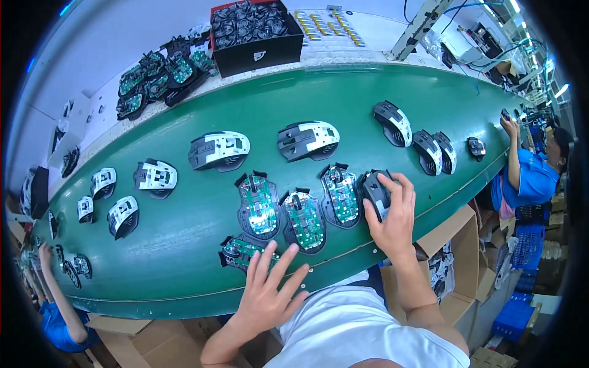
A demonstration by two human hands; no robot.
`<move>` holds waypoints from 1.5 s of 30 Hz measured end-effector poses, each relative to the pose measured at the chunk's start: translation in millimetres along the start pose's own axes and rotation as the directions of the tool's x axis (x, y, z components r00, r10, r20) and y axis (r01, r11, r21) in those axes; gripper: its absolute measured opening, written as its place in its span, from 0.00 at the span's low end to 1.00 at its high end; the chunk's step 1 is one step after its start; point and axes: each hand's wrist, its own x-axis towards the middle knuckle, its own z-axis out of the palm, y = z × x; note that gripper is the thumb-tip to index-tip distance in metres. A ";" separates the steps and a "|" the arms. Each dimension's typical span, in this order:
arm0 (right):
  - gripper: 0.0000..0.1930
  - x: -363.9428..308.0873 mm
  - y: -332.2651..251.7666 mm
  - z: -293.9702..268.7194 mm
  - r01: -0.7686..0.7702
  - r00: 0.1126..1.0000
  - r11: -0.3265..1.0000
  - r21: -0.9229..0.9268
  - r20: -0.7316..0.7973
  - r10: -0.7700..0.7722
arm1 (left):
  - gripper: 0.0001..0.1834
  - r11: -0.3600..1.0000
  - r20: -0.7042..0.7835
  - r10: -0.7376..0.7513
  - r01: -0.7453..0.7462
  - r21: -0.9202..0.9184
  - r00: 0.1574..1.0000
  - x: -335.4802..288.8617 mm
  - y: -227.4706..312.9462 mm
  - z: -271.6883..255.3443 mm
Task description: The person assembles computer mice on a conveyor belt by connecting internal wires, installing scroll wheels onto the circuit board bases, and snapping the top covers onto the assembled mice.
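My right hand [396, 214] grips a dark computer mouse [375, 191] at the right end of a group of opened mice, with its fingers over the top and the thumb on its near left side. My left hand [270, 288] is spread open at the bench's near edge, holding nothing. Its fingertips are beside a mouse base with a green circuit board [240, 250], which lies tilted and partly hidden. Between the hands lie other opened mouse bases, one on the left [259, 205], one in the middle [304, 221] and one on the right [341, 195].
White-and-black mice [219, 151] are spread along the green bench [184, 257]. Behind it stand a black box [261, 58] of dark parts and a pile of circuit-board bases [162, 76]. Co-workers sit at right [529, 175] and left [61, 322]. Cardboard boxes [457, 264] stand below the edge.
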 end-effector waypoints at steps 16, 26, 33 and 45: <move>0.34 10.4 5.2 14.1 0.025 0.999 0.997 -0.071 0.040 -0.023 | 0.17 0.949 -0.459 -0.247 0.117 -0.294 0.853 -29.3 -10.2 23.0; 0.29 44.2 14.7 7.4 0.116 0.958 0.993 -0.005 0.265 -0.110 | 0.11 0.926 -0.457 -0.309 0.154 -0.345 0.834 -35.3 -12.1 21.1; 0.18 53.9 20.3 11.7 0.309 0.921 0.949 0.068 0.229 -0.316 | 0.17 0.925 -0.485 -0.332 0.178 -0.335 0.809 -40.2 -9.5 20.4; 0.20 83.8 161.7 -69.0 -0.058 0.983 0.991 -0.120 0.165 0.078 | 0.11 0.952 -0.578 -0.206 0.025 -0.306 0.790 -45.4 -17.8 19.3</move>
